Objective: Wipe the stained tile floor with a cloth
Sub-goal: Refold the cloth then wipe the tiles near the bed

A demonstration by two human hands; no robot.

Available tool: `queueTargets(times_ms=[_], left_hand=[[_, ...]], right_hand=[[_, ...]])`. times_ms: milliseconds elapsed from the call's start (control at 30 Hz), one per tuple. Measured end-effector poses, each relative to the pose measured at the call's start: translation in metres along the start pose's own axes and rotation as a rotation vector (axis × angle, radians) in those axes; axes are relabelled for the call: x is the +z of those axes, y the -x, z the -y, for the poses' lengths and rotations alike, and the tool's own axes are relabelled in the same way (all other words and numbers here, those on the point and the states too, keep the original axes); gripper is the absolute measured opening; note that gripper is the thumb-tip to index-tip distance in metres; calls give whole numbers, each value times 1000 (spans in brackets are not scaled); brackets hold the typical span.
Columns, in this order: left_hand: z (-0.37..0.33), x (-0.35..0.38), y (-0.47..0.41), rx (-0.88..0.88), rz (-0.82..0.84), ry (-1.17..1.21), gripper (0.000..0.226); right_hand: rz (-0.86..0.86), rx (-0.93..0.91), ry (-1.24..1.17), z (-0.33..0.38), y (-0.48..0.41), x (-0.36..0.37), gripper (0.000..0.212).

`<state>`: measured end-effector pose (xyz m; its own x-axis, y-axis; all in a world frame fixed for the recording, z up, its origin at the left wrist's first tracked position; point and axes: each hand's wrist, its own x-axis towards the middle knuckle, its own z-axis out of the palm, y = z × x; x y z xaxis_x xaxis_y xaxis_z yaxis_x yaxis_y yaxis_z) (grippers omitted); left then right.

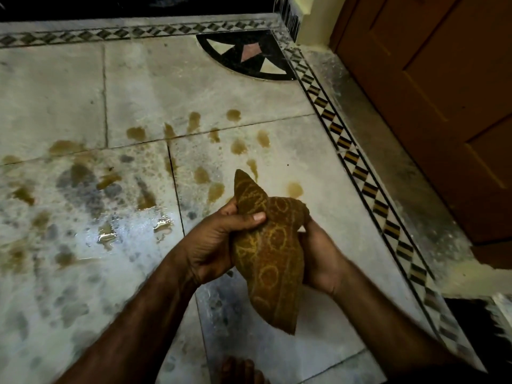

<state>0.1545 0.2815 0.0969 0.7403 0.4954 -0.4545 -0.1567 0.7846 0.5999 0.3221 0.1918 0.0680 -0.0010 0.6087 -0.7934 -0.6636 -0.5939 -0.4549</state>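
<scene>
The brown terry cloth with yellow ring patterns [266,253] was held up off the floor, bunched into a loose roll between both hands. The left hand [213,245] was wrapped around its upper part, thumb pressed across the fabric; the right hand [321,259] cupped it from the other side, fingers closed into the folds. It looked soft, limp and light — probably heavier if damp — so it would likely handle best gathered into a flat pad under the palm, not gripped by a corner.

Below lay the pale, mottled stone tile floor [69,87], glossy where wet, with dark grout lines. Brownish-yellow stains [238,146] were scattered over it in blotches and streaks, some just beyond the cloth, none yet wiped. A black-and-tan diamond border strip [357,170] ran along the edge beside a brown wooden panelled door [432,92].
</scene>
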Motion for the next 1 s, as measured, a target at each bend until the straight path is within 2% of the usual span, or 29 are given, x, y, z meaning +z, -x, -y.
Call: queueTargets(times_ms=[67,167,233,267,333,400,467,533,567,667,700,800,900,1000], left_hand=[[-1,-4,-1,4,-39,-9,44],[-1,-12,-2,17,-110,-13,51],[-3,-17,-3,21,-127,-56,57],[-5,-20,-4,18,-136,-102,61],[-8,-25,-6,4,-160,-202,65],[-10,-28,-7,-10,-168,-295,54],[-8,-29,-9,-20,-159,-377,43],[-5,-31,-11,-36,-136,-425,43],[-4,-32,-11,-43,-128,-452,49],[-4,-32,-14,-62,-191,-493,85],[-3,-32,-15,-39,-232,-495,87],[-2,-33,-16,57,-367,-568,84],[1,-29,-13,148,-311,-648,71],[0,-23,-9,251,-362,-1016,50]], right_hand=[[57,3,-34,-16,3,6,89],[92,-103,-147,-16,7,4,97],[82,-162,-179,-11,11,-2,94],[72,-195,-186,-9,13,-5,87],[39,-281,-163,-5,15,-8,58],[-27,-366,-76,-2,18,-9,32],[-81,-410,20,-2,21,-10,29],[-91,-429,94,-2,25,-8,34],[-93,-443,122,-2,25,-8,35],[-119,-509,133,-2,24,-10,33],[-128,-536,127,-2,23,-12,32],[-141,-625,123,-2,22,-18,31],[-161,-683,119,-4,22,-22,40],[-202,-703,203,-7,22,-29,37]])
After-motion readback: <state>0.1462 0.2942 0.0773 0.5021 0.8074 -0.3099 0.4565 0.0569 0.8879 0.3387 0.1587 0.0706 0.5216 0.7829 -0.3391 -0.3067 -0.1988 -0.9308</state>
